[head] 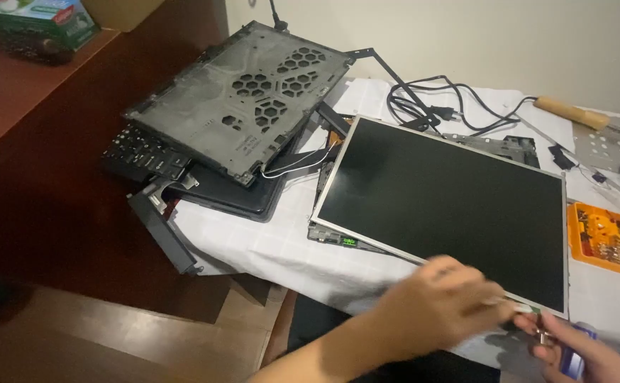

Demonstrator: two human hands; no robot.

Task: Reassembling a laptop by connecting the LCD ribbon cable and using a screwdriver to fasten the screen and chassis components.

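Two hands: both work at the near edge of a bare laptop screen panel (443, 206), low in the view.
Left hand (441, 301): blurred, knuckles up, fingers curled and pinched on the panel's near edge; whether they truly grip it I cannot tell.
Right hand (572, 347): just beside the left fingertips, fingers closed around a blue-handled tool (572, 358), its small metal tip meeting the panel's near corner.
Screen panel: dark, flat, slightly tilted, resting on a thin frame and the white cloth (253, 241); its near edge lies under the left fingers.
Beyond the fingers, far side of the panel: a black cable (438, 99) looped on the cloth.
Away to the left of the fingers: a grey laptop bottom cover (246, 99) with honeycomb vents, stacked tilted on a black keyboard (140, 152) and a dark shell.
Right of the right fingers, further up: an orange tray (608, 241) of small bits.
Far right corner: a wooden-handled tool (571, 112) lying on the table.
Table edge: a red-brown wooden surface (33, 177) off to the left.
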